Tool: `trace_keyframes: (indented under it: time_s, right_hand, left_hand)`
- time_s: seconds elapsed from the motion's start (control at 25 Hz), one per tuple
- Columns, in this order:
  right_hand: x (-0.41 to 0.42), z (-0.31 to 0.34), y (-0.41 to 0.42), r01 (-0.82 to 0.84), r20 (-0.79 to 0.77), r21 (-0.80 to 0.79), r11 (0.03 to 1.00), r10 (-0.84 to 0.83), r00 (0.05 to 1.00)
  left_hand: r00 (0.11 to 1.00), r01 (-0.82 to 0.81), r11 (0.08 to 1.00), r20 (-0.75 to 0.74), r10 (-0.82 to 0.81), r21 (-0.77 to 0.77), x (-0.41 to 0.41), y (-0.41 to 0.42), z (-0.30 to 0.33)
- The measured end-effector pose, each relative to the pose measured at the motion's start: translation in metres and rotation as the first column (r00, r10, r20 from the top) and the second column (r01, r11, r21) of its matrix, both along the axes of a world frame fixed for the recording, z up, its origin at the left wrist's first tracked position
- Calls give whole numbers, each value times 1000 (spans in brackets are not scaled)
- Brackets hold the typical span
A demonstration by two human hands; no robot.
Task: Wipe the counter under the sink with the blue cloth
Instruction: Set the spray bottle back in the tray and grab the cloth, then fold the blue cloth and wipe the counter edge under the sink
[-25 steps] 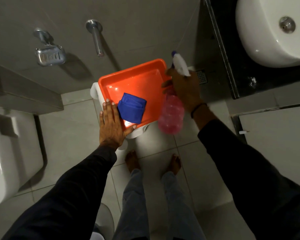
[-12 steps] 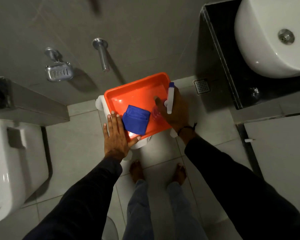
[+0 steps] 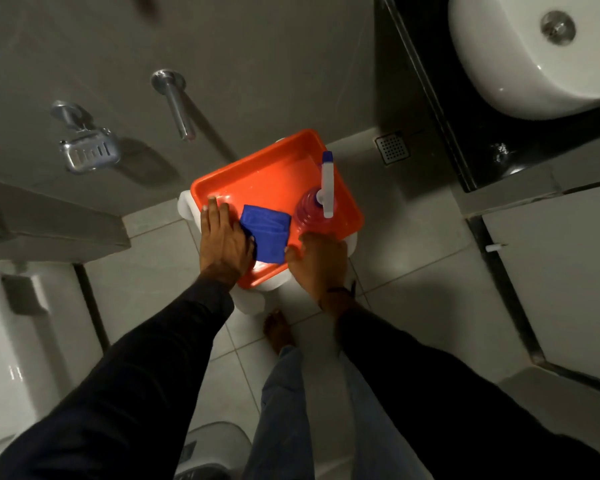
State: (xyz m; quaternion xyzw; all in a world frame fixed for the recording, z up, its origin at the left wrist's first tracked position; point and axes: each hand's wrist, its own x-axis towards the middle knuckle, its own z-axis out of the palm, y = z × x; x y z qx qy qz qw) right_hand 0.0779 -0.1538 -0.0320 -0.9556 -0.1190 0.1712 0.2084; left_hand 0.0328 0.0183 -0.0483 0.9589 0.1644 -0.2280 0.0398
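A folded blue cloth [image 3: 265,232] lies in the near half of an orange tray [image 3: 257,174], which rests on a white stool [image 3: 253,301]. My left hand [image 3: 224,244] lies flat on the tray's left rim, its thumb against the cloth's left edge. My right hand [image 3: 321,263] hovers over the tray's near right rim, fingertips beside the cloth's right corner and holding nothing. A pink spray bottle [image 3: 310,211] with a white head stands in the tray's right side. The white sink [image 3: 520,64] sits on a black counter [image 3: 465,133] at the upper right.
A white cabinet door [image 3: 561,271] is under the counter on the right. A floor drain [image 3: 392,147] lies between tray and counter. On the wall are a metal spout [image 3: 175,102] and a soap dish [image 3: 89,154]. A toilet [image 3: 0,341] stands at left. My bare feet are below the stool.
My right hand set the spray bottle down upright in the tray, let go of it and drew back to the tray's near edge. My left hand stayed on the left rim.
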Motion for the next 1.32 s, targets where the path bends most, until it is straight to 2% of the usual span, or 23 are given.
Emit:
trace_keyframes:
  time_s: [0.16,0.24,0.36,0.48,0.52,0.56,0.6,0.68,0.76,0.84,0.92,1.04,1.16,1.24,1.32]
  right_hand:
    - [5,-17,39,-9,-132,-41,999,3,991]
    - [7,-23,46,52,-182,-77,996,-66,981]
    - [13,-14,51,128,-308,-31,991,-131,942]
    - [13,5,40,134,-373,62,989,-102,922]
    - [10,18,32,150,-397,97,984,-100,912]
    - [8,33,22,192,-425,140,971,-116,898]
    - [6,47,10,251,-460,182,951,-144,876]
    - [2,73,-20,305,-497,222,926,-162,853]
    - [6,93,-56,321,-518,191,928,-183,836]
    - [20,107,-101,319,-511,163,934,-197,837]
    - [34,113,-139,252,-486,104,962,-172,857]
    - [65,127,-207,182,-479,73,981,-126,869]
    - [103,140,-271,315,-463,163,935,-209,861]
    - [130,142,-303,430,-474,227,874,-286,833]
    - [158,142,-322,475,-478,288,832,-305,823]
  left_hand:
    - [991,136,985,-32,-133,111,16,1,-6]
    - [993,116,990,-3,-117,84,21,5,-3]
    - [990,-88,991,105,99,-100,17,15,11]
    - [923,-263,911,192,333,-318,4,17,32]
    - [871,-338,832,190,454,-440,-4,14,44]
    - [799,-423,712,140,585,-560,-12,8,58]
    - [712,-504,556,47,701,-661,-19,1,71]
    - [577,-578,287,-133,806,-764,-32,-22,94]
    - [520,-570,127,-236,821,-812,-33,-56,108]
    - [523,-539,44,-293,801,-841,-22,-100,122]
    - [537,-523,12,-319,781,-852,-10,-136,123]
    - [611,-487,33,-314,726,-873,23,-196,128]
    - [692,-424,100,-251,677,-900,73,-253,135]
    - [689,-407,125,-214,693,-905,109,-283,139]
    - [662,-404,140,-184,726,-904,142,-303,141]
